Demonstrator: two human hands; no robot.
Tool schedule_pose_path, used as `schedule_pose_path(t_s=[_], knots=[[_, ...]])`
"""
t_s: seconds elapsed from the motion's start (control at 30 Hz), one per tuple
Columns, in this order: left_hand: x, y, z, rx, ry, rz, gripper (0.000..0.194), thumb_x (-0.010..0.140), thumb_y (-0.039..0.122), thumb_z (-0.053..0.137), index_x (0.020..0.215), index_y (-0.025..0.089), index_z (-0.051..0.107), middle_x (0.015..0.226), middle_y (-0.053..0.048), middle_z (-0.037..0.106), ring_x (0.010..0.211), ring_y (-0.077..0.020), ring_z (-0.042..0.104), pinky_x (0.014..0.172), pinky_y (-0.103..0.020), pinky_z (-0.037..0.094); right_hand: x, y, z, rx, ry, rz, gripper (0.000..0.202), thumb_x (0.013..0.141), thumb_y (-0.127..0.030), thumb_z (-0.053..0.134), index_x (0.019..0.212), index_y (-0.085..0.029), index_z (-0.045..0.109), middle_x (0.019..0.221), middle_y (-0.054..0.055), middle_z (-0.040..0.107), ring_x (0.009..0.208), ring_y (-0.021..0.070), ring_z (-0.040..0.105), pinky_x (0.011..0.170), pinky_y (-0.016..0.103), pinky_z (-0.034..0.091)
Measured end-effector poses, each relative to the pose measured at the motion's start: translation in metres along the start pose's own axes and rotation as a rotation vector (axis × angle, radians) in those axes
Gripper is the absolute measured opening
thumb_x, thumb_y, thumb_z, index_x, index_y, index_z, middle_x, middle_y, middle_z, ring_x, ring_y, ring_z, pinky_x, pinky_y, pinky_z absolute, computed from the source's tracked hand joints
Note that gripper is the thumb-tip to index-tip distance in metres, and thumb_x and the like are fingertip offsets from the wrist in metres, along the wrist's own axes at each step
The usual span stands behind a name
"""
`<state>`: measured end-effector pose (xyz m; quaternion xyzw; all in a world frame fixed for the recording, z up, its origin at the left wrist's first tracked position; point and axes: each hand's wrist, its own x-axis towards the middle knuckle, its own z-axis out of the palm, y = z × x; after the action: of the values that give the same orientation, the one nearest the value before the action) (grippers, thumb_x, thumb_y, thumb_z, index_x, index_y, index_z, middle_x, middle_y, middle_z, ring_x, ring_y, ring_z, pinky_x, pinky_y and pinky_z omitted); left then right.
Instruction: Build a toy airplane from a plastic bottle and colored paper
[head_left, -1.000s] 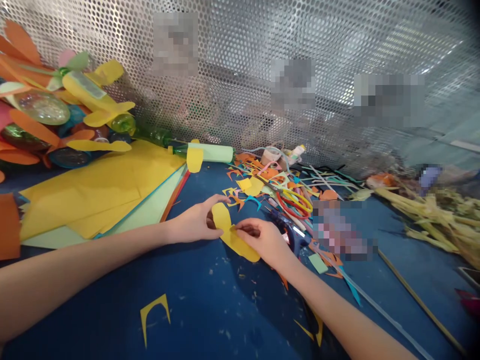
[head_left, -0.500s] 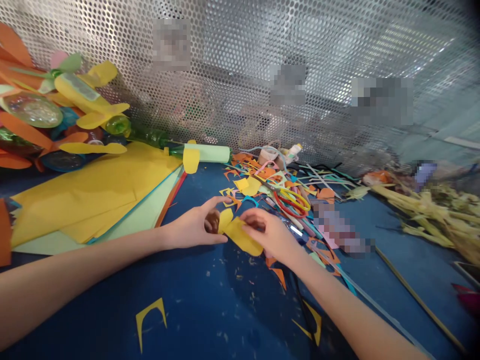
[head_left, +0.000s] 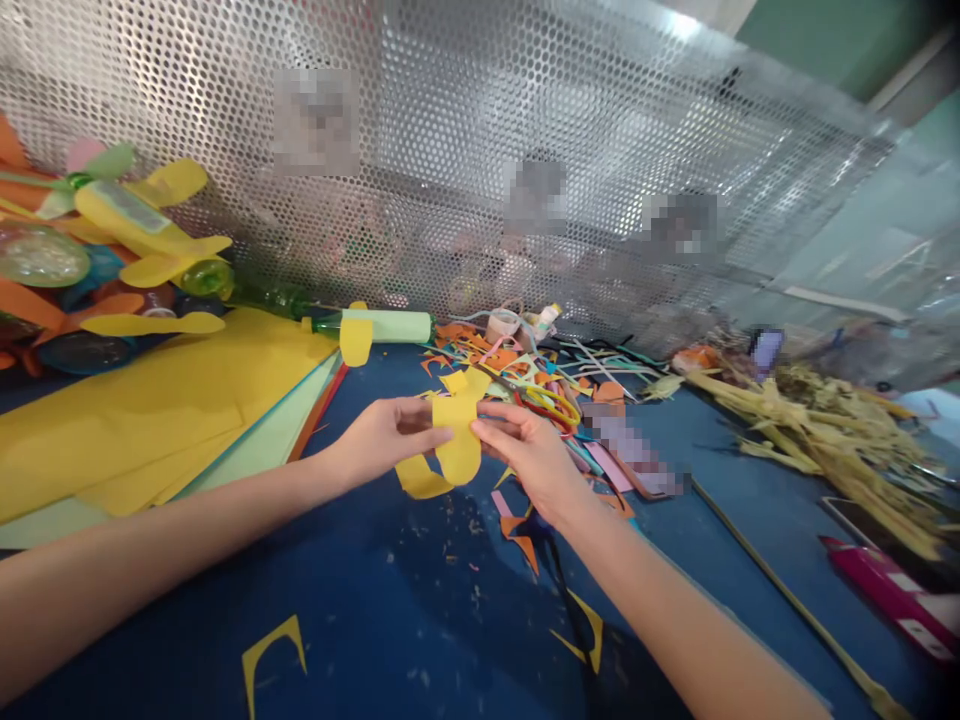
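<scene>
Between my two hands is a yellow paper cutout (head_left: 457, 455) with a rounded lower end, held up above the blue table (head_left: 352, 620). My left hand (head_left: 390, 435) pinches its left side, thumb in front. At its right edge, my right hand (head_left: 529, 445) grips with thumb and fingertips. Another curved yellow paper piece (head_left: 420, 480) hangs below my left fingers; whether it joins the cutout I cannot tell. Just behind lie paper scraps (head_left: 480, 345) and scissors with red and yellow handles (head_left: 551, 402).
Yellow paper sheets (head_left: 225, 400) lie at left, beside bottles with paper petals (head_left: 127, 220). A green bottle (head_left: 386, 326) rests by the perforated metal screen (head_left: 450, 120). Dried husks (head_left: 750, 410), a long stick (head_left: 787, 590) and a magenta object (head_left: 885, 590) are at right.
My left hand has closed on the yellow paper, which my right hand alone held before. The cutout now stands upright between both hands. The view has shifted slightly right.
</scene>
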<state>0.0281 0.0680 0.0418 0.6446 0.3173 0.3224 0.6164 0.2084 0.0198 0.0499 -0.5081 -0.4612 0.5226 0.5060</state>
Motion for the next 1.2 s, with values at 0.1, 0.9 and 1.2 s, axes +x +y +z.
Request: schedule_pose_path(t_s=[0.1,0.9,1.2], knots=[[0.006,-0.006,0.007,-0.034,0.003,-0.083,0.029,0.073,0.032,0.065,0.093,0.011,0.067,0.091,-0.009,0.070,0.075,-0.0187,0.065,0.069,-0.028,0.051,0.005,-0.005,-0.010,-0.103,-0.017,-0.102,0.026,0.078,-0.037,0.058,0.097,-0.020,0.062,0.088,0.005,0.070,0.084,0.0199,0.067,0.082,0.038,0.051],[0.013,-0.041,0.001,-0.113,0.087,0.002,0.030,0.075,0.044,0.060,0.078,0.014,0.055,0.064,-0.001,0.064,0.054,-0.0131,0.059,0.057,-0.024,0.048,0.071,-0.003,-0.115,-1.519,0.164,0.008,0.026,0.066,-0.029,0.065,0.086,-0.013,0.063,0.088,0.012,0.067,0.080,0.0239,0.063,0.065,0.027,0.043],[0.016,-0.028,0.001,-0.243,0.156,-0.050,0.033,0.073,0.040,0.064,0.090,0.012,0.060,0.074,-0.003,0.067,0.058,-0.0115,0.059,0.055,-0.021,0.048,0.042,-0.016,-0.110,-1.213,0.225,-0.191,0.033,0.079,-0.048,0.050,0.086,-0.016,0.054,0.079,0.008,0.064,0.071,0.0194,0.060,0.062,0.027,0.044]])
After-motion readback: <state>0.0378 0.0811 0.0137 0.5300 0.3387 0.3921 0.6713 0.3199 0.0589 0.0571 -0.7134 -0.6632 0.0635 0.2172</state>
